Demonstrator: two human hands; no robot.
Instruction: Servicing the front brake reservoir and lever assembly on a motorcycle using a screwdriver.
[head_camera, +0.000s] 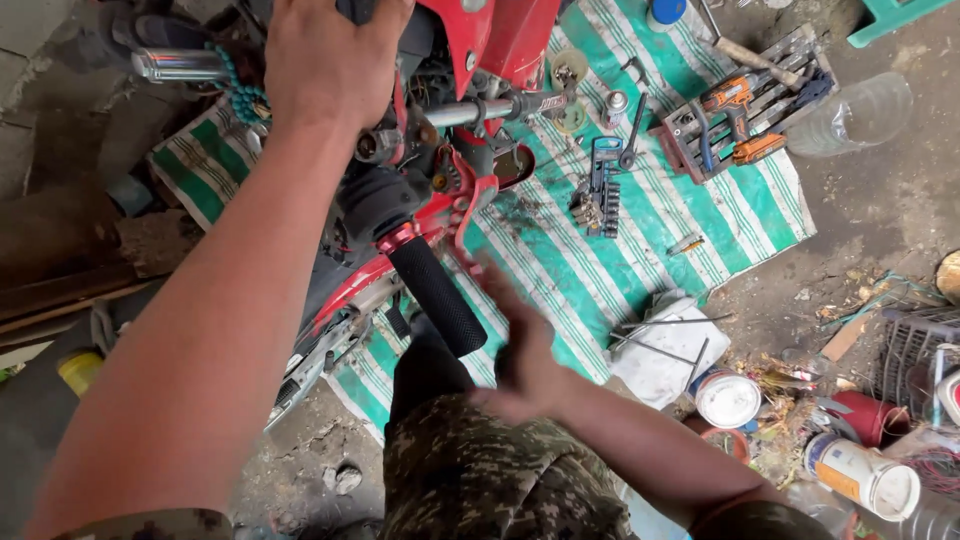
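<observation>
A red motorcycle stands over a green-striped tarp on a dirt floor. Its black handlebar grip slants down toward the open right hand, just beside it. The left hand clasps the bike's top. Beyond the right hand, a tool tray holds screwdrivers.

Open striped mat beside black handlebar grip, socket set and tool tray beyond

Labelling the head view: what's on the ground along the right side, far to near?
Clear plastic bottle → orange cordless drill in its tool tray → socket set → white cloth with metal rods → white-lidded can → lying white tin.
</observation>
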